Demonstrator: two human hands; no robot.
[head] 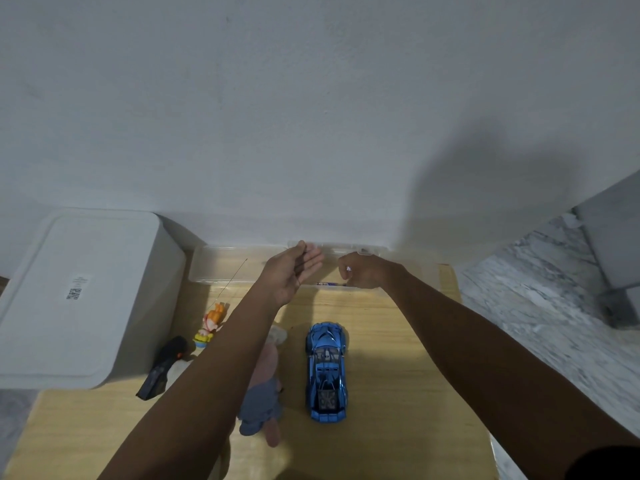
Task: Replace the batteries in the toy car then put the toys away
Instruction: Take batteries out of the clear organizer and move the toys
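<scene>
A shiny blue toy car (326, 372) stands on its wheels in the middle of the wooden table (398, 375). Behind it, against the wall, lies a clear plastic box (221, 268) with a small battery pack (329, 284) inside. My left hand (294, 268) hovers over the box with fingers straight and the palm turned right; dark streaks lie across the palm. My right hand (363, 271) reaches into the box's right part with curled fingers. Whether it holds anything is hidden.
A white lidded bin (79, 296) fills the left side. An orange-haired figurine (211, 323), a black remote (162, 368) with a thin antenna, and a pink and blue plush toy (263, 393) lie left of the car. Marble floor (554, 306) lies to the right.
</scene>
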